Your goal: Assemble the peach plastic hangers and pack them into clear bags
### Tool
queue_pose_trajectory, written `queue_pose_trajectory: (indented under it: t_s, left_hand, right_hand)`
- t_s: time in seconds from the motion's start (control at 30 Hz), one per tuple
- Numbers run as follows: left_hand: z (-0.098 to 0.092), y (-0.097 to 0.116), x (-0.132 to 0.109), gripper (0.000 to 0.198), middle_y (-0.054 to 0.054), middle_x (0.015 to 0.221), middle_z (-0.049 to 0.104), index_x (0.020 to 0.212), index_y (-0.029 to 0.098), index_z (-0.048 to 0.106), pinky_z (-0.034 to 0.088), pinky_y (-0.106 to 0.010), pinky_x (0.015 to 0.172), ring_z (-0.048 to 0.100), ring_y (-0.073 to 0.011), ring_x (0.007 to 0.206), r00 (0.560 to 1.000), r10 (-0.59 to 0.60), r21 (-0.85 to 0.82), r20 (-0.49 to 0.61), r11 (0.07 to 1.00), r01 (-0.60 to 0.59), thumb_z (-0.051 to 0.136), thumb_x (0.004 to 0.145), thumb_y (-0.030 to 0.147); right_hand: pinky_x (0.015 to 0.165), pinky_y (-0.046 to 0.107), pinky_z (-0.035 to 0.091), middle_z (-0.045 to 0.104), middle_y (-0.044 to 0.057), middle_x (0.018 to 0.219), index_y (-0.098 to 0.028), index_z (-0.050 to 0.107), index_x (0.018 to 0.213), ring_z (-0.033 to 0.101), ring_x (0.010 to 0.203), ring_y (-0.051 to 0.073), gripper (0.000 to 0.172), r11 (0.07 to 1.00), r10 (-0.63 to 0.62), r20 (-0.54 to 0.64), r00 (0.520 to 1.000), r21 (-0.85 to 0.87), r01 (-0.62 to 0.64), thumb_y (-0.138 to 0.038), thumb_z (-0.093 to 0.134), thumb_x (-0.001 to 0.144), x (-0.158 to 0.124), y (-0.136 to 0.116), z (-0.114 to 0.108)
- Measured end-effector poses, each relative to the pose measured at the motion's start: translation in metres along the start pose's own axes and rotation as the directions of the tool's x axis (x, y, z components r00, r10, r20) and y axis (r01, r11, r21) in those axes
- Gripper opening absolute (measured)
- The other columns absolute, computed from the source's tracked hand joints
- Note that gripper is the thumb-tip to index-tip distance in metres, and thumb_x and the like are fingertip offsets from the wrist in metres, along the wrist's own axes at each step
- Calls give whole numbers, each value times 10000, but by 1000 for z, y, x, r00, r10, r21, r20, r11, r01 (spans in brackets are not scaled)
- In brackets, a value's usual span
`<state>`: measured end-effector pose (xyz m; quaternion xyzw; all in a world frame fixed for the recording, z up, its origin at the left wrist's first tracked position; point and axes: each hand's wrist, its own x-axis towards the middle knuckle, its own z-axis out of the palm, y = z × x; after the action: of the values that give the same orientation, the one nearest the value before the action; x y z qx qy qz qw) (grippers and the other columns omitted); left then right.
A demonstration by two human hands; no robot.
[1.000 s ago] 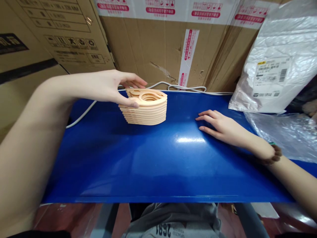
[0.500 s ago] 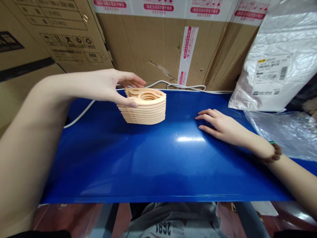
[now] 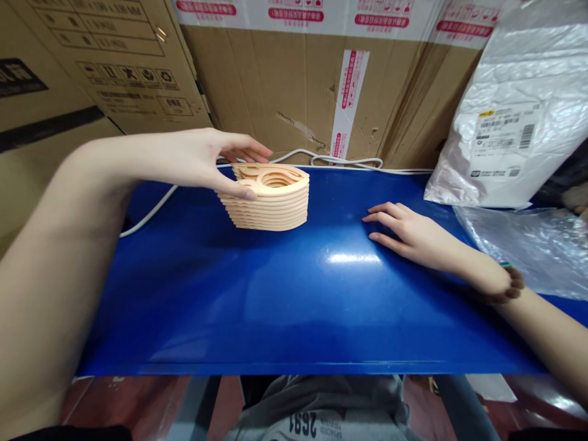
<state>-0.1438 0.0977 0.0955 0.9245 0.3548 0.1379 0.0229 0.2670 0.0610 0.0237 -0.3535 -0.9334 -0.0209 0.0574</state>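
Observation:
A stack of thin peach-coloured flat pieces [image 3: 271,208], pointed at one end and with a rounded cut-out through them, is left of centre over the blue table [image 3: 294,300]. At its left end is my left hand [image 3: 220,160], with the thumb along the near top edge and the fingers reaching over the far side, closed around the stack. Part of that end is hidden by the hand. My right hand [image 3: 404,234] lies on the table well to the right, palm down, fingers loosely stretched out, holding nothing. A brown beaded band [image 3: 511,286] circles the right wrist.
Cardboard boxes [image 3: 266,79] stand along the back and left. A white cable [image 3: 344,162] runs along the table's rear edge. At the right are a white shipping bag [image 3: 491,141] with a label and a clear plastic bag [image 3: 528,245]. The table's front edge [image 3: 294,367] is near my body.

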Motion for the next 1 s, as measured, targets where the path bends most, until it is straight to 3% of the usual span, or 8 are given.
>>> queue_pose_trajectory:
  t_s: [0.23, 0.37, 0.43, 0.5, 0.6, 0.7, 0.83, 1.0]
  left_hand:
    - [-2, 11, -3, 836, -65, 1265, 667, 1338, 215, 561, 529, -419, 916, 672, -197, 1068, 965, -261, -161, 20, 952, 261, 774, 638, 618]
    - [-7, 11, 1, 764, -67, 1203, 684, 1297, 169, 594, 482, -503, 932, 642, -204, 1046, 973, -226, -134, -37, 966, 220, 755, 671, 577]
    - [-10, 18, 5, 678, -58, 1134, 699, 1246, 126, 626, 479, -482, 931, 629, -175, 994, 970, -174, -121, -172, 981, 155, 728, 724, 547]
    - [-10, 33, 10, 535, -40, 1083, 699, 1188, 108, 656, 485, -421, 932, 622, -154, 978, 924, -105, -90, -367, 993, 77, 684, 816, 491]
    - [-1, 71, 18, 321, -52, 1029, 704, 1096, 99, 663, 516, -313, 889, 638, -148, 967, 777, -40, -94, -628, 995, -25, 614, 940, 375]
    - [22, 113, 26, 146, -47, 1010, 684, 1027, 149, 645, 532, -308, 859, 630, -156, 948, 723, -6, -52, -691, 998, -42, 542, 971, 235]
    - [73, 151, 33, 199, -77, 1098, 676, 1097, 161, 618, 519, -386, 945, 619, -216, 1048, 919, 118, -14, -376, 991, -133, 470, 965, 179]
    - [125, 154, 32, 389, -144, 1401, 548, 1344, 84, 503, 402, -389, 1130, 467, -253, 1340, 987, 96, -34, -129, 994, -101, 455, 991, 241]
  right_hand:
    - [1030, 470, 468, 567, 150, 1307, -172, 581, 1269, 557, 1191, 288, 438, 1000, 1, -6, 1000, 5, -1, -456, 377, 1005, 0, 0, 0]
    - [1031, 485, 470, 567, 152, 1312, -183, 582, 1263, 559, 1194, 293, 427, 1000, 5, -3, 1000, 11, -5, -453, 377, 1003, 0, -1, -1]
    - [1025, 497, 474, 569, 153, 1311, -191, 580, 1262, 562, 1193, 296, 419, 1000, 10, -3, 1000, 17, -10, -450, 379, 1002, 0, -2, -1]
    - [1017, 506, 479, 573, 152, 1308, -202, 581, 1260, 566, 1188, 299, 410, 1000, 13, -7, 1000, 25, -13, -448, 384, 999, 0, -3, -2]
    - [1017, 502, 481, 576, 150, 1307, -204, 583, 1260, 571, 1183, 296, 410, 999, 15, -9, 1000, 28, -15, -447, 383, 998, 0, -3, -3]
    - [1021, 486, 479, 573, 154, 1309, -189, 581, 1267, 569, 1183, 293, 423, 1000, 14, -4, 1000, 14, -14, -445, 372, 1002, 0, -3, -2]
    - [1012, 471, 485, 575, 165, 1297, -164, 572, 1278, 577, 1169, 289, 436, 1000, 1, -9, 1000, 4, -1, -433, 361, 1007, 0, -4, -1]
    - [1016, 465, 485, 578, 172, 1310, -141, 575, 1285, 579, 1179, 291, 446, 1000, 3, -12, 1000, -23, -4, -418, 360, 1010, -1, -7, -1]
